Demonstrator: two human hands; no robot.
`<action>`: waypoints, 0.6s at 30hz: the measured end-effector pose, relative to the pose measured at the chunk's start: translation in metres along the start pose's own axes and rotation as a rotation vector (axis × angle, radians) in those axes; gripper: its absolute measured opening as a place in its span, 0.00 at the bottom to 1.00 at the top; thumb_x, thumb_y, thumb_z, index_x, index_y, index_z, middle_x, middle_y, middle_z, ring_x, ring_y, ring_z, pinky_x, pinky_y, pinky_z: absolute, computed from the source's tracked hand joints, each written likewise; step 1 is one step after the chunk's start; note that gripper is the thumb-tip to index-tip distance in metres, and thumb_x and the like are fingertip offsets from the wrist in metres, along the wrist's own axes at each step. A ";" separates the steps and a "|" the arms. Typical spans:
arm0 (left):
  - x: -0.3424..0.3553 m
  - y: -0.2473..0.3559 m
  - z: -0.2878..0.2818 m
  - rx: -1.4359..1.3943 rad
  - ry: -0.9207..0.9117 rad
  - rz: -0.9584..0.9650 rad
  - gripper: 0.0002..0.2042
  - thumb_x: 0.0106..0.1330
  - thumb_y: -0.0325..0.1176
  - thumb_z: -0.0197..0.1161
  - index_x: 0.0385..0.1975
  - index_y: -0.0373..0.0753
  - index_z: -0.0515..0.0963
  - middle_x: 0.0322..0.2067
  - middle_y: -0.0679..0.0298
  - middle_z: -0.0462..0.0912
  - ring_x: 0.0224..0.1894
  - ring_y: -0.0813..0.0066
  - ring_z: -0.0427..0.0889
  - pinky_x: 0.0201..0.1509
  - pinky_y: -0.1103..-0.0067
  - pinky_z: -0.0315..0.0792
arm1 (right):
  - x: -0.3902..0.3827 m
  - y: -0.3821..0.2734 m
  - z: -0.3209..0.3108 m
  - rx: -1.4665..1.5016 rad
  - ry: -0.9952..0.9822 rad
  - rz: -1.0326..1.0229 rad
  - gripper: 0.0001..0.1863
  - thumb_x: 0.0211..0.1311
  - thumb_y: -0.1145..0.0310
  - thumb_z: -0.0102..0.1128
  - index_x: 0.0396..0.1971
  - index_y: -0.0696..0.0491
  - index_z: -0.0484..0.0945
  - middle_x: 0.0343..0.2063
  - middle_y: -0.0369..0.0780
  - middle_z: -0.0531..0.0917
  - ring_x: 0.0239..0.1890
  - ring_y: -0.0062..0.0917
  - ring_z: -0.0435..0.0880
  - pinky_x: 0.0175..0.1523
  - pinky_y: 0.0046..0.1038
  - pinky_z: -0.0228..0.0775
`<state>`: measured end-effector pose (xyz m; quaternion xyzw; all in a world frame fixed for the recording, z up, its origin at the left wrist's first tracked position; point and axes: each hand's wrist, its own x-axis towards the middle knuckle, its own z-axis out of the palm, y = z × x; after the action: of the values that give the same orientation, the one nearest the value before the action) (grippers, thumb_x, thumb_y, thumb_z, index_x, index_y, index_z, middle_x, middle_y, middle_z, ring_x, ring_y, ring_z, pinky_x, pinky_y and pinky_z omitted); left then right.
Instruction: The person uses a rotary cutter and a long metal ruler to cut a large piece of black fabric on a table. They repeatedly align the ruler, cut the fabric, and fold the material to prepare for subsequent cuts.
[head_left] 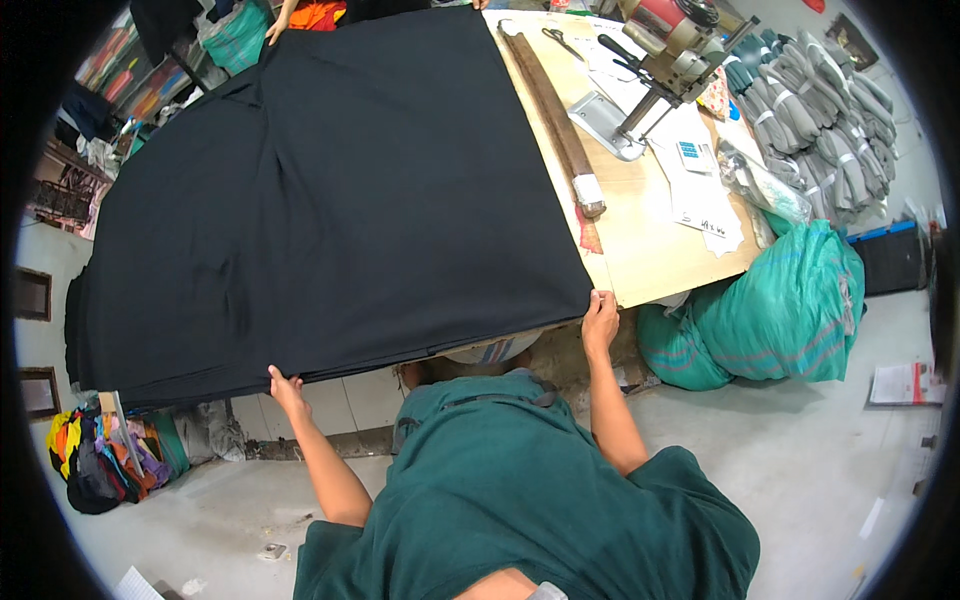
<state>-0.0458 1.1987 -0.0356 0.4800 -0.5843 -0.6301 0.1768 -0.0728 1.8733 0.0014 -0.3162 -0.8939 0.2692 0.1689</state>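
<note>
A wide sheet of black fabric [400, 190] lies across the table, with layered edges along its near side and creases left of the middle. My right hand [600, 322] pinches its near right corner at the table edge. Farther left, my left hand [287, 388] grips the near edge, thumb toward the top; some of its fingers are hidden. Across the table, another person's hand [277, 30] touches the far edge, and a second hand [480, 4] shows at the far right corner, partly cut off.
Right of the fabric, the tan tabletop [640, 255] carries a long brown bar [550, 110], scissors [562, 40], an upright cloth-cutting machine [665, 65], a calculator [692, 155] and papers. Green sacks [770, 305] stand beside the table, below grey cloth bundles [825, 120]. Colourful cloths [110, 455] hang at left.
</note>
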 end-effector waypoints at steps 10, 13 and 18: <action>-0.016 0.013 0.004 0.102 -0.058 0.094 0.26 0.80 0.57 0.59 0.41 0.34 0.80 0.34 0.65 0.82 0.30 0.76 0.79 0.32 0.79 0.74 | 0.008 0.018 0.005 0.051 -0.049 -0.015 0.15 0.75 0.65 0.61 0.56 0.53 0.78 0.36 0.51 0.86 0.43 0.50 0.86 0.52 0.47 0.74; -0.032 0.029 0.009 0.073 0.014 0.204 0.25 0.80 0.57 0.59 0.38 0.35 0.81 0.31 0.66 0.81 0.27 0.78 0.77 0.29 0.80 0.72 | 0.011 0.016 0.004 0.031 -0.029 -0.019 0.14 0.75 0.67 0.59 0.57 0.52 0.78 0.31 0.48 0.83 0.38 0.46 0.83 0.49 0.46 0.73; -0.067 0.065 0.019 -0.090 0.178 0.360 0.25 0.80 0.55 0.59 0.38 0.35 0.82 0.29 0.67 0.81 0.25 0.80 0.74 0.26 0.82 0.68 | 0.019 -0.008 -0.013 0.051 0.032 -0.053 0.15 0.76 0.69 0.56 0.59 0.51 0.77 0.24 0.43 0.79 0.30 0.40 0.80 0.43 0.45 0.70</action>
<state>-0.0511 1.2453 0.0470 0.4134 -0.6140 -0.5687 0.3588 -0.0844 1.8853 0.0191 -0.2923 -0.8919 0.2825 0.1980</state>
